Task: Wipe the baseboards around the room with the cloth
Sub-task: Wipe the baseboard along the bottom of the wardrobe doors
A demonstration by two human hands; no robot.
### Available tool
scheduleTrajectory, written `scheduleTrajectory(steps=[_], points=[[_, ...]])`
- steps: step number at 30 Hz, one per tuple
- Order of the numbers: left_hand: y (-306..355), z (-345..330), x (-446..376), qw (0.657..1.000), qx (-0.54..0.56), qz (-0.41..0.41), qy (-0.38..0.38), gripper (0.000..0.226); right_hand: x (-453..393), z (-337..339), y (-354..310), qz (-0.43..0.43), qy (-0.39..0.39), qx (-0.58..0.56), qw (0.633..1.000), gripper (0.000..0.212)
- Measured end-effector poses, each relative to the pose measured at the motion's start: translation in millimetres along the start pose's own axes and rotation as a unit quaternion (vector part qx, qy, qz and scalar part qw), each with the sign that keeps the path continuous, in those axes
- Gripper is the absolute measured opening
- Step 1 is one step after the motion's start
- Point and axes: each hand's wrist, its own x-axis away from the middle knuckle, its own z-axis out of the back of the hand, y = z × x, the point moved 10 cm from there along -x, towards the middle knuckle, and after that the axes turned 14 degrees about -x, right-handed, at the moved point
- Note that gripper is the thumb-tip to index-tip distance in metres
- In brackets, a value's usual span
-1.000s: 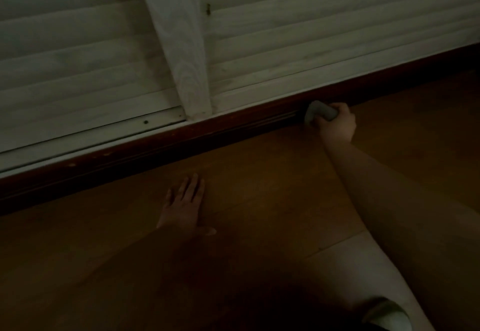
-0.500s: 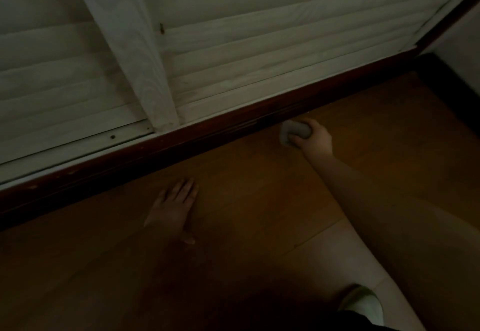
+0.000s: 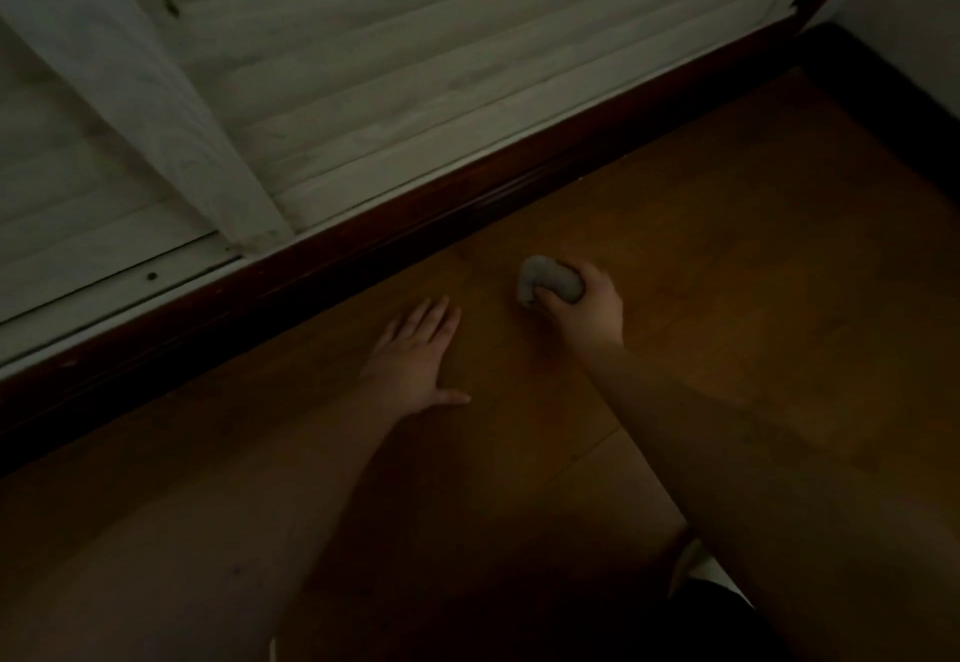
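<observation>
Small wadded cloth gripped in curled right hand on floor near dark baseboard, likely soft, light, easily bunched; left hand flat, open nearby.
</observation>
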Motion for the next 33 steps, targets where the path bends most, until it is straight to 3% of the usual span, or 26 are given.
scheduleTrajectory(steps=[10,19,29,33], points=[[5.8,13.8,-52.1,0.997,-0.060,-0.035,0.035,0.075,11.0,32.7,17.7,-0.013,0.063,-0.079,0.995,0.052],[10.8,22.7,-83.5,0.980,-0.100,-0.062,0.158,0.073,-12.4,37.3,33.2,0.001,0.064,-0.109,0.992,0.052],[13.1,23.9,-85.4,0.980,-0.113,-0.065,0.152,0.069,-76.3,-49.2,-14.3,0.083,0.024,-0.090,0.992,0.046],[13.5,21.2,-85.6,0.980,-0.105,-0.073,0.151,0.067,-96.9,-51.9,-15.9,0.111,0.003,-0.058,0.992,0.045]])
